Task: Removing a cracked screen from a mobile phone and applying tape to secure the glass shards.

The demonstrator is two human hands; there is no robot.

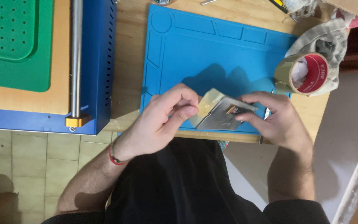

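A thin flat metal plate [218, 118], like a phone's inner frame, is held over the near edge of a blue silicone work mat [204, 45]. My left hand [162, 120] pinches a strip of clear brownish tape [207, 105] stuck on the plate's left side. The plate's right end is gripped by my right hand [272, 120]. A roll of brown packing tape [305, 74] lies on the mat's right edge, just beyond my right hand.
A blue machine [98, 62] with a green perforated pad [15, 41] and a metal rod [76, 58] stands at the left of the wooden table [129, 49]. Crumpled cloth [332, 41] lies behind the tape roll. A thin metal tool [266, 116] lies under my right hand.
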